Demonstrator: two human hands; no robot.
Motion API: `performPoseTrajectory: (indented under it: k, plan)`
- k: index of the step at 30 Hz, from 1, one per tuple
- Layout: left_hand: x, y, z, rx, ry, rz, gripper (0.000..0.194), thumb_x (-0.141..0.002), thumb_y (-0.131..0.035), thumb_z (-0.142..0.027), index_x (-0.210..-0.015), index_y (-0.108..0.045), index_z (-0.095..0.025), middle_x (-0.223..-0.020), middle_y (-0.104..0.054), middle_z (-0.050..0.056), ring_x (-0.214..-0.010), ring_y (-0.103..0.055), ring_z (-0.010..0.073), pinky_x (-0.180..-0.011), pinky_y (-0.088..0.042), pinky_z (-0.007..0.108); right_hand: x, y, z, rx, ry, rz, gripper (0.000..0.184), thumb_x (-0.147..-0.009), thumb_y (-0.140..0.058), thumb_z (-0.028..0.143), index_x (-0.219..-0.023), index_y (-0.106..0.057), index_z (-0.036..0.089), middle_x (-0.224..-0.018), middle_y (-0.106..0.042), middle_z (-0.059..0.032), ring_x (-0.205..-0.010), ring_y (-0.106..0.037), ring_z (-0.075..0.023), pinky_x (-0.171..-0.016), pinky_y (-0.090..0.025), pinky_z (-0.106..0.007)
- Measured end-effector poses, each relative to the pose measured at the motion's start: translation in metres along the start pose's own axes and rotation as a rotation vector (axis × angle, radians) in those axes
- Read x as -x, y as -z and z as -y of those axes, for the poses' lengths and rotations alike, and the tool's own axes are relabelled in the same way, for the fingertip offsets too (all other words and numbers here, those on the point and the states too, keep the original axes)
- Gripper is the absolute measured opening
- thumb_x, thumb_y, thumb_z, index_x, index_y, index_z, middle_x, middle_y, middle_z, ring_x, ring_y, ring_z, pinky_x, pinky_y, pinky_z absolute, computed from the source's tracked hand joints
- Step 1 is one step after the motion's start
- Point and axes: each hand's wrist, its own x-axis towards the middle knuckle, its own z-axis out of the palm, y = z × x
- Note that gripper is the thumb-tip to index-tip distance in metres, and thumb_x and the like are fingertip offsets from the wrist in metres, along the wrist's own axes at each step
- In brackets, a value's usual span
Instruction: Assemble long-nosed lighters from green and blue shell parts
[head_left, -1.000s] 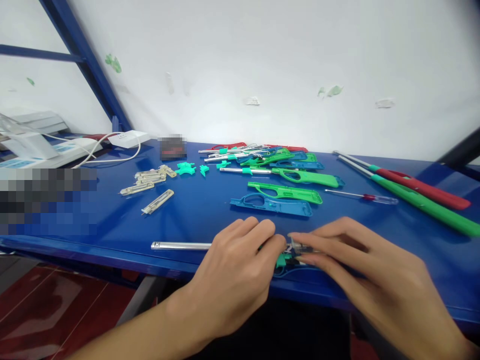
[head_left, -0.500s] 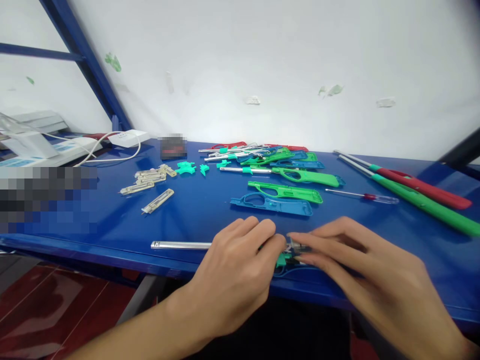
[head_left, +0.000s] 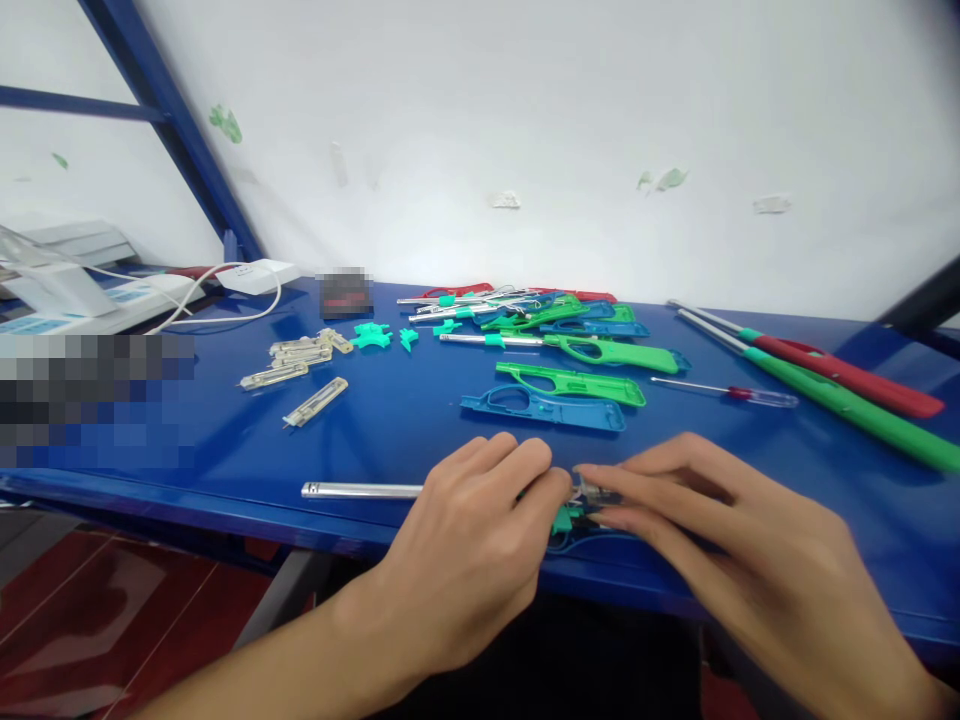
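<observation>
My left hand (head_left: 480,540) is closed around a long-necked gas lighter at the table's front edge. Its metal tube (head_left: 364,490) sticks out to the left, and part of its blue shell (head_left: 592,540) shows below my fingers. A teal trigger (head_left: 564,520) sits in the shell just right of my left fingers. My right hand (head_left: 735,520) pinches a small clear lighter part (head_left: 596,495) with thumb and fingertips, at the shell. Fingers hide most of the shell's inside. Beyond my hands lie a blue shell half (head_left: 547,408) and a green shell half (head_left: 585,382).
Clear fuel tanks (head_left: 315,403) lie at the left, near loose teal triggers (head_left: 371,336). Behind is a pile of lighter parts (head_left: 525,310). A screwdriver (head_left: 739,394), a red lighter (head_left: 847,375) and a green lighter (head_left: 855,405) rest at the right. White cable (head_left: 225,318) lies far left.
</observation>
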Motion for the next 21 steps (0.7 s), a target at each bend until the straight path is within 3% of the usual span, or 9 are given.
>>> performPoseTrajectory:
  k: [11,21]
  plan:
    - [0.0004,-0.0006,0.0005,0.025,-0.01,-0.018,0.027,-0.107,-0.056,0.005,-0.1,-0.075,-0.013,-0.087,-0.061,0.002,-0.076,-0.049,0.0208,-0.07,-0.049,0.039,-0.0018,0.0014,-0.001,0.03,0.045,0.01,0.029,-0.117,-0.062,0.018,-0.138,-0.078,0.031,-0.108,-0.08,-0.0005,-0.081,-0.083,-0.0118,-0.075,-0.067,-0.018]
    - [0.0,0.0017,-0.0013,-0.022,0.006,-0.045,0.028,-0.109,-0.053,0.002,-0.11,-0.075,-0.014,-0.089,-0.065,0.003,-0.076,-0.054,0.021,-0.068,-0.054,0.037,-0.0047,0.0015,-0.0005,0.001,-0.051,-0.055,0.018,-0.114,-0.072,0.038,-0.12,-0.088,0.033,-0.108,-0.085,-0.0012,-0.084,-0.086,-0.0173,-0.076,-0.069,-0.023]
